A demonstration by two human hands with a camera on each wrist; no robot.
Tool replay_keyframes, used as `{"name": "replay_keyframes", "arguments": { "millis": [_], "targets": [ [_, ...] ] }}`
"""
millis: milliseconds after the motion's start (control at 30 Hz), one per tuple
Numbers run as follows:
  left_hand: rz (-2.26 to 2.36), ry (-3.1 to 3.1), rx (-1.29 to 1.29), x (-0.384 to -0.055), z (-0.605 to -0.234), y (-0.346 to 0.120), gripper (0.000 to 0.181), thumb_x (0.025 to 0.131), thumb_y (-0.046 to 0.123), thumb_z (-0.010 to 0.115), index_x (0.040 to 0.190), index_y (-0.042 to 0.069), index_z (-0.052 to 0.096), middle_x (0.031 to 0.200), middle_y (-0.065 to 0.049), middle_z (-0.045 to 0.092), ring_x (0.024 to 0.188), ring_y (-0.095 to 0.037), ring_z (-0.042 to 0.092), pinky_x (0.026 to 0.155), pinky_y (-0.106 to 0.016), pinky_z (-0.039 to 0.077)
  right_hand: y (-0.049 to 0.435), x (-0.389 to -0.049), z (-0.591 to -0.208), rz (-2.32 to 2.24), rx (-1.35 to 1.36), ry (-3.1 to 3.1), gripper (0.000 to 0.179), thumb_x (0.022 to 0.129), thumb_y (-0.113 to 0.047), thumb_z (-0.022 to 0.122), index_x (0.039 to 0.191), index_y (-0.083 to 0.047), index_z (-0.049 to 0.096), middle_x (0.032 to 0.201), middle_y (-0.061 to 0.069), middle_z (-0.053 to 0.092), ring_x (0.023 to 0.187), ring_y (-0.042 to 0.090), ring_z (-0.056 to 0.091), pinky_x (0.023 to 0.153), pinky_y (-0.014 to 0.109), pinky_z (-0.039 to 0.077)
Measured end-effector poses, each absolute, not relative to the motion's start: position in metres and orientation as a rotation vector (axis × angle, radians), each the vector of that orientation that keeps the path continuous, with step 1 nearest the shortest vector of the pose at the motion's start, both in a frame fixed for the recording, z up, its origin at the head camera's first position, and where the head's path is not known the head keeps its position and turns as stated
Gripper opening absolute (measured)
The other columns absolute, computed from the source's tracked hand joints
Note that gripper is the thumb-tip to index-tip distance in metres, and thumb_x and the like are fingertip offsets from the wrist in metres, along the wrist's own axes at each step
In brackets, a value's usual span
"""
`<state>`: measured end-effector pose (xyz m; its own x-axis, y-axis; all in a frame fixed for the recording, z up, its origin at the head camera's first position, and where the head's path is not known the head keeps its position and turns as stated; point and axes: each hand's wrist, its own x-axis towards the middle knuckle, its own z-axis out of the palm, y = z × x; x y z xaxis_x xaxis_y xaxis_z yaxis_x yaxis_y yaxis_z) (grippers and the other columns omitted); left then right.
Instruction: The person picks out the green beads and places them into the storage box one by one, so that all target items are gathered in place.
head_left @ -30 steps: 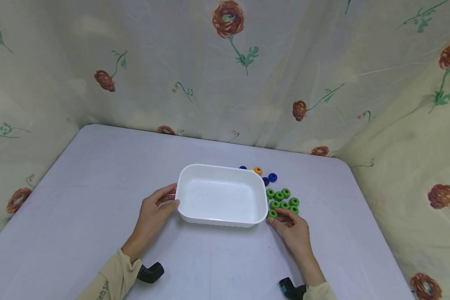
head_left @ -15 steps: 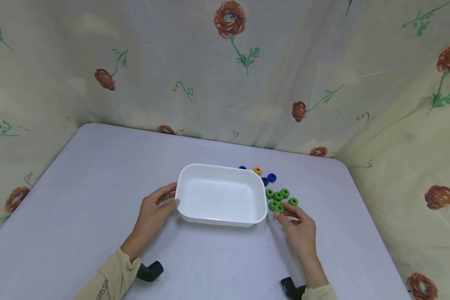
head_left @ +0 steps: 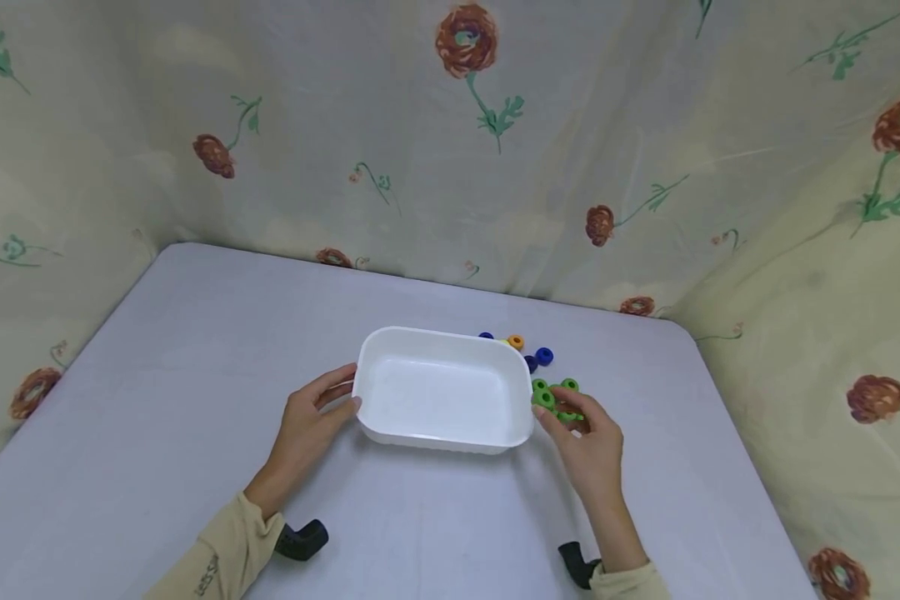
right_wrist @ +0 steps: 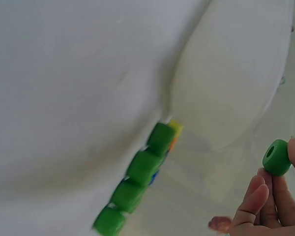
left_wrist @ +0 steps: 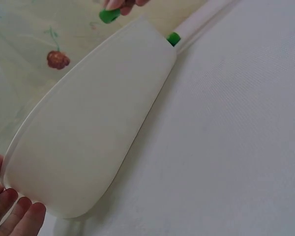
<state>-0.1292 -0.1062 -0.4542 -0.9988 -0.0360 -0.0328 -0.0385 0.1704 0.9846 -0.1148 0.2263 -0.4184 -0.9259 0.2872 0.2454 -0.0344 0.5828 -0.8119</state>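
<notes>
My left hand [head_left: 307, 429] grips the left end of a white rectangular tray [head_left: 442, 404], thumb and fingers at its rim. The left wrist view shows the fingertips against the tray's outer wall [left_wrist: 88, 113]. At the tray's right end, my right hand [head_left: 594, 446] pinches a green bead [right_wrist: 277, 158] with a hole through it. This bead is raised off the table, level with the rim in the right wrist view. Several more green beads [head_left: 569, 384] lie on the table just beyond the right fingers, partly hidden by them.
Behind the tray's far right corner lie blue beads [head_left: 544, 357], an orange bead [head_left: 516, 342] and a partly hidden yellow one. A white cloth covers the table [head_left: 435, 525]. Flowered curtain [head_left: 307, 167] hangs round its back and sides. Black wrist devices [head_left: 302, 540] sit by the sleeves.
My right hand has taken up a green bead from the near end of the group, lifted it and brought it toward the tray's right rim. The left hand and tray have stayed in place.
</notes>
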Motion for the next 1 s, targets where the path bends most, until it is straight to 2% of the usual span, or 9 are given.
{"name": "replay_keyframes", "arguments": {
  "millis": [267,367,700,1000],
  "targets": [
    [2.015,2.41,-0.062,-0.129,-0.455,-0.106,0.052,0.093,0.005,0.067,0.143,0.01,0.055,0.147,-0.008,0.058,0.131,-0.026,0.06,0.1,-0.017,0.052,0.187,-0.124,-0.405,1.374,-0.042,-2.51,0.034,0.083,-0.013,0.082,0.116,-0.011,0.073,0.109,0.007,0.072,0.1,0.025,0.062,0.074,0.016,0.05],
    [2.015,2.406,-0.066,-0.129,-0.456,-0.106,0.052,0.093,0.006,0.066,0.143,0.01,0.055,0.147,-0.008,0.057,0.131,-0.025,0.06,0.101,-0.019,0.052,0.172,-0.128,-0.406,1.386,0.043,-2.523,0.033,0.083,-0.014,0.083,0.114,-0.011,0.073,0.11,0.007,0.073,0.101,0.026,0.064,0.075,0.017,0.051],
    [1.981,2.433,-0.074,-0.129,-0.451,-0.106,0.051,0.094,0.007,0.066,0.144,0.01,0.054,0.147,-0.009,0.057,0.131,-0.026,0.06,0.106,-0.03,0.053,0.126,-0.144,-0.414,1.344,0.223,-2.62,0.032,0.083,-0.018,0.082,0.113,-0.015,0.074,0.108,0.001,0.074,0.099,0.018,0.066,0.075,0.021,0.056],
    [1.972,2.437,-0.093,-0.129,-0.453,-0.102,0.052,0.093,0.006,0.065,0.143,0.009,0.054,0.147,-0.011,0.057,0.13,-0.029,0.061,0.112,-0.048,0.051,0.105,-0.152,-0.418,1.268,0.435,-2.831,0.03,0.085,-0.02,0.081,0.113,-0.012,0.074,0.108,0.001,0.075,0.096,0.017,0.067,0.074,0.022,0.057]
  ]
}}
